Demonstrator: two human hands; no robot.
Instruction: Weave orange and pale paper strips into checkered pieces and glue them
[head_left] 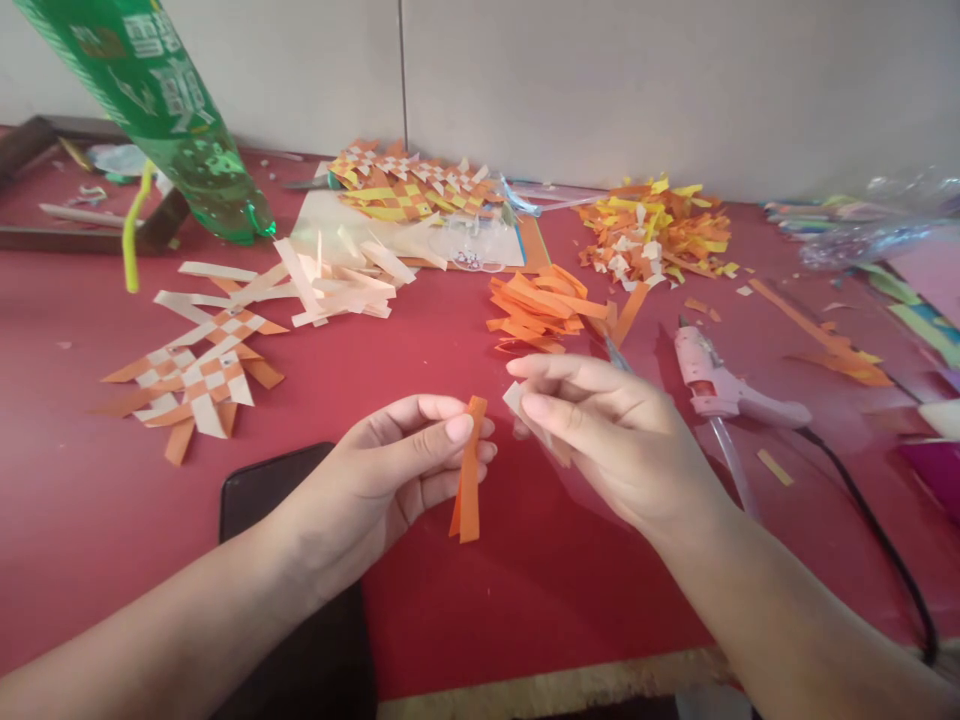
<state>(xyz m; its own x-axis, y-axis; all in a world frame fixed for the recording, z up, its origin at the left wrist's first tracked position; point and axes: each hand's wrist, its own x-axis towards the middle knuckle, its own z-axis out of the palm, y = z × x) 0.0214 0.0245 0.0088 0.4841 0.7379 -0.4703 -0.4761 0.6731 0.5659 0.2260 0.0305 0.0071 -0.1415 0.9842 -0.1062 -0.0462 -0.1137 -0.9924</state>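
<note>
Between thumb and fingers, my left hand (pixel 405 455) pinches a folded orange paper strip (pixel 469 480), its two ends hanging down slightly apart. Just to the right, my right hand (pixel 600 420) is closed on a pale cream paper strip (pixel 529 412), partly covered by the fingers. The two strips are apart. Beyond my hands lie a pile of orange strips (pixel 540 305) and a pile of cream strips (pixel 345 285). At the left, woven orange-and-cream paper pieces (pixel 206 370) rest on the red table (pixel 420 620).
A pink glue gun (pixel 712 375) with a black cord lies at the right. Under my left forearm is a black phone-like slab (pixel 300 640). A green bottle (pixel 172 120) stands back left. Paper scraps (pixel 652 235) and finished woven strips (pixel 412 185) lie along the wall.
</note>
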